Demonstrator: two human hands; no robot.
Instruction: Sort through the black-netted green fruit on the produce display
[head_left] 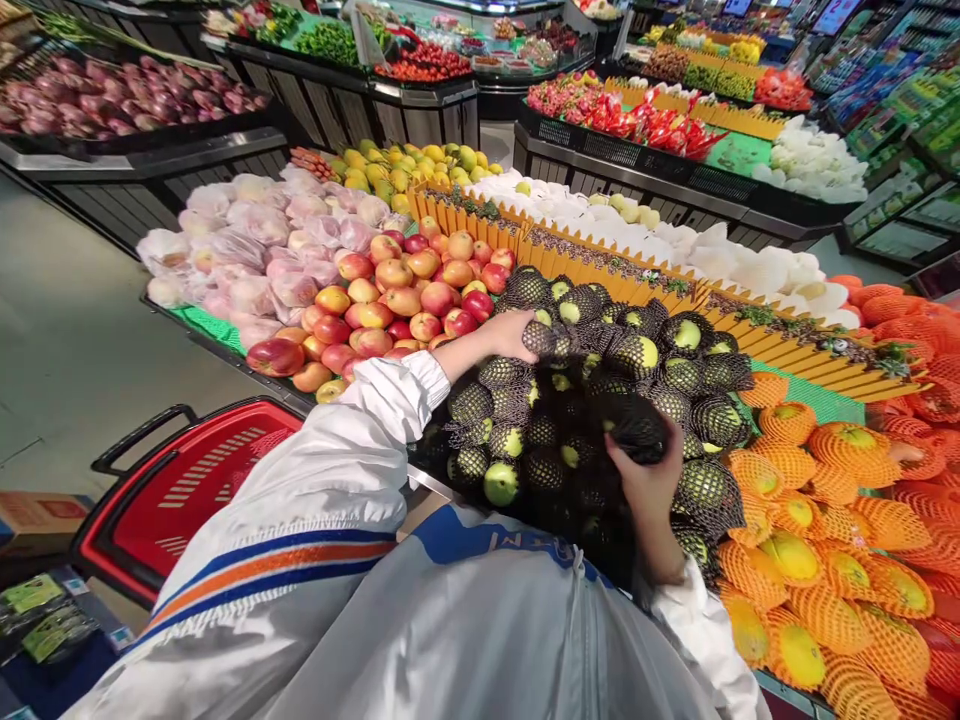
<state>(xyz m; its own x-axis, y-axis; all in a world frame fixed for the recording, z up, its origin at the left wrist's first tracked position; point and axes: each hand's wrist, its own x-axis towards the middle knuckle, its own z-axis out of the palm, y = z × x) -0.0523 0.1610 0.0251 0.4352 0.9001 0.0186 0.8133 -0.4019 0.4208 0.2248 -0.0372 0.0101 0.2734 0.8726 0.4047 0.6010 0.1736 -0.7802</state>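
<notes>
My left hand (511, 336) reaches into the far left part of a pile of green fruits in black foam nets (546, 430). Its fingers are curled around one netted green fruit (540, 342), which still sits among the others. On the near right side of the pile, my right hand (651, 482) is closed around another black-netted fruit (634, 428), its thumb on the left side. Shadow darkens the middle of the pile, so single fruits there are hard to make out. A bare-topped green fruit (501, 484) lies at the near edge.
Red-yellow apples (405, 285) and bagged fruits (262, 240) lie left of the pile. Orange-netted yellow fruits (832, 500) lie to the right. A yellow picket divider (622, 265) runs behind. A red shopping basket (202, 480) stands at lower left.
</notes>
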